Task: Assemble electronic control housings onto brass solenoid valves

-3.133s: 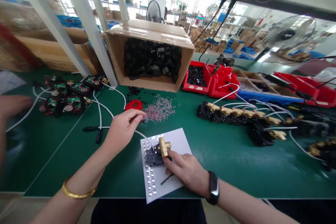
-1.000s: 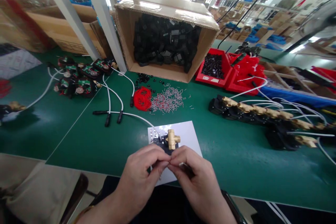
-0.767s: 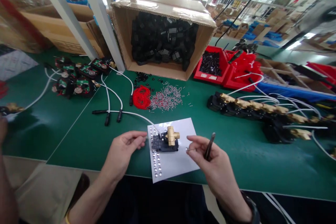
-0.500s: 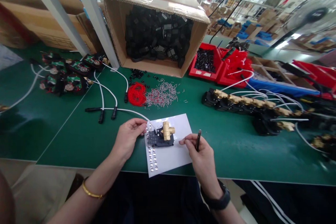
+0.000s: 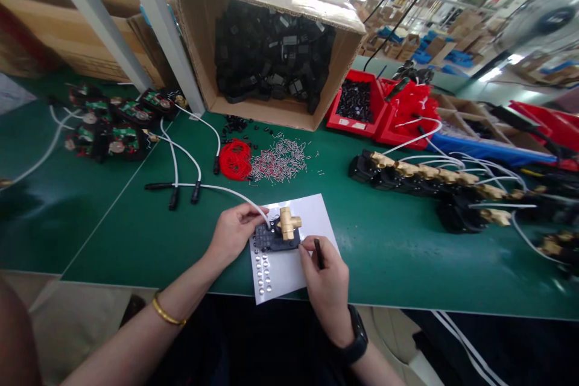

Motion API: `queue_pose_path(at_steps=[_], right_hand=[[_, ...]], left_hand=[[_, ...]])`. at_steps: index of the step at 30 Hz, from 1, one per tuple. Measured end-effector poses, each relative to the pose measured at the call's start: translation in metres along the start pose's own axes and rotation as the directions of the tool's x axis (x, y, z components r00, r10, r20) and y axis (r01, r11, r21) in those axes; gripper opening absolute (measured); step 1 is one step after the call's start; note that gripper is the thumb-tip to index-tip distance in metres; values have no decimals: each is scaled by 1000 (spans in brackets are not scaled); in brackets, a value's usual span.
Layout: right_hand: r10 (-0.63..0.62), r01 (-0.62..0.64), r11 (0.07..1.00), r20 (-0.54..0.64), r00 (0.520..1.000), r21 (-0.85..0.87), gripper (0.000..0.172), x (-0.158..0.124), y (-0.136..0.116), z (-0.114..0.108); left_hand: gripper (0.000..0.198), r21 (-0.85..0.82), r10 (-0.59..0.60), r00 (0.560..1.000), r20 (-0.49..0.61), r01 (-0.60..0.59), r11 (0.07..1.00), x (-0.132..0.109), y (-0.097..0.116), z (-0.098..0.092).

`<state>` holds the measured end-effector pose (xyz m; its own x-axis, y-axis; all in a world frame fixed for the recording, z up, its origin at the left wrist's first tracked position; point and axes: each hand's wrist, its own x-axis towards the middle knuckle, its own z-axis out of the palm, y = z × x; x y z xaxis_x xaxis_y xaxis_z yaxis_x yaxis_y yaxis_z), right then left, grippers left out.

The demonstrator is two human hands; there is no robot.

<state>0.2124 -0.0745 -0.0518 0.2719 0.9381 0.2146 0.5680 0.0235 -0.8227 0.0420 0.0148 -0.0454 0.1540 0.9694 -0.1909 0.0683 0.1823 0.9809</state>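
A black housing [image 5: 277, 239] with a brass valve fitting [image 5: 287, 224] on top lies on a white sheet [image 5: 289, 271] that carries rows of small clear dots. My left hand [image 5: 235, 230] is closed on the housing's upper left edge, near the white cable [image 5: 235, 192] that leaves it. At the housing's right edge is my right hand [image 5: 326, 280], its thumb and fingertips pinched together, with a dark pen-like tool [image 5: 319, 254] held among the fingers. Anything tiny between those fingertips is too small to make out.
Behind the sheet lie red rings [image 5: 235, 160] and a pile of screws [image 5: 283, 160]. A cardboard box [image 5: 271, 117] of black parts stands farther back. Valve units [image 5: 407, 175] line the right; open circuit units [image 5: 124, 140] sit left. Red bins [image 5: 357, 126] stand back right.
My right hand has moved left to the housing's right edge. My left hand has shifted slightly right, onto the housing's upper left edge.
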Motion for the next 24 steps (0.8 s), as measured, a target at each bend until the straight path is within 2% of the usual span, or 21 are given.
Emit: queue_pose_path(at_steps=[3, 7, 12, 15, 17, 20, 24], right_hand=[[-25, 25, 1000, 10, 1000, -14, 9, 1, 2, 0], [-40, 41, 999, 32, 999, -15, 9, 1, 4, 0], [24, -26, 999, -52, 998, -31, 8, 1, 3, -3], [-6, 4, 999, -52, 999, -35, 6, 0, 3, -3], [-64, 62, 998, -48, 997, -29, 6, -2, 3, -1], [-156, 155, 988, -49, 987, -18, 9, -5, 4, -1], [-249, 247, 968, -58, 967, -43, 14, -8, 7, -1]], left_hand=[[12, 113, 28, 997, 71, -36, 993, 3, 4, -5], [8, 158, 41, 992, 117, -59, 986, 7, 4, -8], [6, 200, 76, 987, 144, -104, 974, 10, 1, -8], [9, 236, 147, 972, 183, -188, 953, 9, 1, -9], [12, 268, 241, 947, 214, -294, 917, 7, 1, -10], [14, 330, 385, 884, 265, -458, 825, 3, 0, -12], [18, 467, 535, 756, 376, -654, 596, 1, -2, -16]])
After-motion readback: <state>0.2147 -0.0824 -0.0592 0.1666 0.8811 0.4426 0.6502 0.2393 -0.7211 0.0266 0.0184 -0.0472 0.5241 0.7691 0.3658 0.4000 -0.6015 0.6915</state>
